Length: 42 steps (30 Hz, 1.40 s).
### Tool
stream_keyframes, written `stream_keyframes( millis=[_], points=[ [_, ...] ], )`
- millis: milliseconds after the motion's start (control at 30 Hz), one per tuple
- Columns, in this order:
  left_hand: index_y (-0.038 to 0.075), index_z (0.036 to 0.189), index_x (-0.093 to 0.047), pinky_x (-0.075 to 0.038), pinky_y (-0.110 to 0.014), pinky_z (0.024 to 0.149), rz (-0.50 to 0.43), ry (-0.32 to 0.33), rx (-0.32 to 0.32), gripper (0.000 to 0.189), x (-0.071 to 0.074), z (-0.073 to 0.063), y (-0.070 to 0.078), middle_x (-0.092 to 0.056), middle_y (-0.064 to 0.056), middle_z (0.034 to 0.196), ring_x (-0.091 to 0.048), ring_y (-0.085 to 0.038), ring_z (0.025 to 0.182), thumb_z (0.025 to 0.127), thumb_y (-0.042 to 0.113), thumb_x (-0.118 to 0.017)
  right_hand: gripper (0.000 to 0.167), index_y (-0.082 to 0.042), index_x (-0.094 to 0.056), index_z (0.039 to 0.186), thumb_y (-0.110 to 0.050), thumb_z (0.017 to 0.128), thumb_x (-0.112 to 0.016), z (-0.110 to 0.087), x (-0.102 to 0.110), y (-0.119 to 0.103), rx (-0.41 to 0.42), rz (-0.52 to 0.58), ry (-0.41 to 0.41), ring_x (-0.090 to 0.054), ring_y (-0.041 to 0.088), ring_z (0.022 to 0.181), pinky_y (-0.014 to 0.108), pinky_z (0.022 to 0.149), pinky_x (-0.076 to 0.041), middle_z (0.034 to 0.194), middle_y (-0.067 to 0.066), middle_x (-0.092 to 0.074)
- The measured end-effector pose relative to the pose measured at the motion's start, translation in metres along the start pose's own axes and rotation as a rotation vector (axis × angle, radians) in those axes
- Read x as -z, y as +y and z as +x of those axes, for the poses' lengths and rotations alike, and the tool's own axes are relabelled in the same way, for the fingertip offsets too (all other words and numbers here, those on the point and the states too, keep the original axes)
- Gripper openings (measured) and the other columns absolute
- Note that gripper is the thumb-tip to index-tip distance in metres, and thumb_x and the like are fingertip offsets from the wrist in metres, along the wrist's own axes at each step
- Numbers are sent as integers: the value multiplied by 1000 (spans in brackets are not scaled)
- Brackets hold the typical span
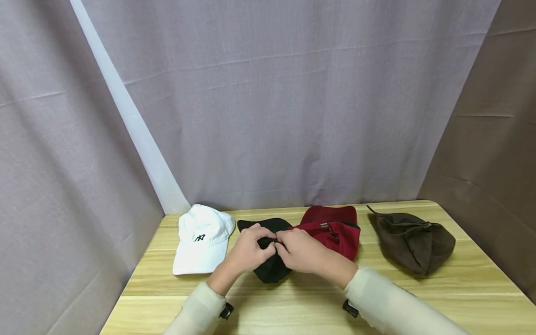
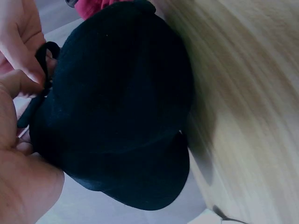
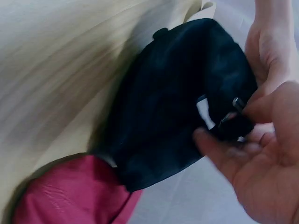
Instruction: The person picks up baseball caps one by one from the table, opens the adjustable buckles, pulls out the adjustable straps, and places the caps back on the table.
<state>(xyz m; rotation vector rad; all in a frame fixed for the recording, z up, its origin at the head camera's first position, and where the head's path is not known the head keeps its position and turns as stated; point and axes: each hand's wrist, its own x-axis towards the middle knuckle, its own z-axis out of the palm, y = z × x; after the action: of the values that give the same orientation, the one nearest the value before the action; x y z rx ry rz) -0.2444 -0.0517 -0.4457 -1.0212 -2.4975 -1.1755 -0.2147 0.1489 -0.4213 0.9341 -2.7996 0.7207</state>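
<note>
A black baseball cap (image 1: 271,271) lies mid-table between the two hands, its brim toward the back. At the cap's rear opening, the left hand (image 1: 248,250) pinches the narrow black strap (image 2: 32,109) between thumb and fingers. From the other side the right hand (image 1: 304,251) also pinches this strap, close to a small metal buckle (image 3: 238,104). Fingertips of both hands nearly meet there, and they partly hide the strap. Just right of the black cap is a red cap (image 1: 345,238) with a metal strap clasp, partly covered by the right hand and forearm.
On the left a white cap (image 1: 205,230) with a dark logo rests brim forward. A brown hat (image 1: 412,244) lies folded at the right. The wooden table (image 1: 289,307) ends at grey curtains (image 1: 268,116) behind and on the left.
</note>
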Motion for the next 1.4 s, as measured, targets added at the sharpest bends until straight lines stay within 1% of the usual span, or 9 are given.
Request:
stream_keyframes(
  millis=[67,200,400,667,767,900,1100,1233,1400],
  points=[
    [11,103,-83,-53,-22,75,35,2,6,19,0,1,3,-83,0,100,-64,-12,88,88,10,-72,22,-11,-63,84,-13,105,-61,2,-1,-6,-30,-69,15,-48,8,56,24,54,-42,66,-2,-53],
    [12,101,-82,-51,-21,72,76,15,15,17,0,1,6,-82,1,97,-61,-11,85,89,12,-72,16,-9,-65,90,-12,106,-62,3,-1,-14,-30,-121,29,-59,11,63,25,59,-49,75,1,-62],
    [14,99,-83,-50,-21,73,22,31,25,18,2,-1,3,-82,2,95,-62,-10,85,87,10,-70,13,-9,-66,90,-4,102,-65,4,-1,-11,28,-75,37,-57,6,68,22,63,-48,78,1,-66],
    [17,100,-84,-51,-21,73,-34,36,19,22,0,2,2,-82,3,96,-64,-9,85,86,9,-69,19,-8,-62,85,2,101,-64,-1,5,11,167,18,52,-46,4,71,19,68,-43,72,-6,-50],
    [16,100,-83,-52,-22,74,-40,24,3,22,-1,4,1,-83,2,98,-66,-10,87,86,9,-68,12,-9,-67,94,1,102,-65,-3,7,20,206,34,50,-53,4,75,21,71,-49,78,-3,-61],
    [14,102,-83,-56,-27,83,-35,18,-3,22,-1,5,2,-83,0,101,-70,-13,91,87,9,-68,10,-10,-73,103,-6,104,-64,-4,7,21,161,4,65,-64,5,82,26,75,-56,91,1,-75],
    [11,106,-83,-56,-29,87,-14,4,9,21,1,5,6,-84,-1,104,-69,-15,94,90,10,-69,25,-14,-60,83,-14,108,-60,0,3,7,28,-75,74,-46,6,60,22,58,-40,69,-4,-52],
    [13,106,-83,-52,-24,79,-26,0,29,21,1,3,6,-83,0,103,-65,-12,91,90,10,-69,22,-11,-61,84,-9,106,-61,0,4,-1,49,-108,75,-50,6,63,22,60,-42,72,-2,-56],
    [14,102,-84,-52,-22,74,-68,10,11,21,0,1,4,-83,0,99,-64,-11,87,89,7,-68,23,-8,-60,82,-5,105,-62,-1,7,4,113,-31,34,-45,4,65,20,63,-41,68,-4,-50]
  ],
)
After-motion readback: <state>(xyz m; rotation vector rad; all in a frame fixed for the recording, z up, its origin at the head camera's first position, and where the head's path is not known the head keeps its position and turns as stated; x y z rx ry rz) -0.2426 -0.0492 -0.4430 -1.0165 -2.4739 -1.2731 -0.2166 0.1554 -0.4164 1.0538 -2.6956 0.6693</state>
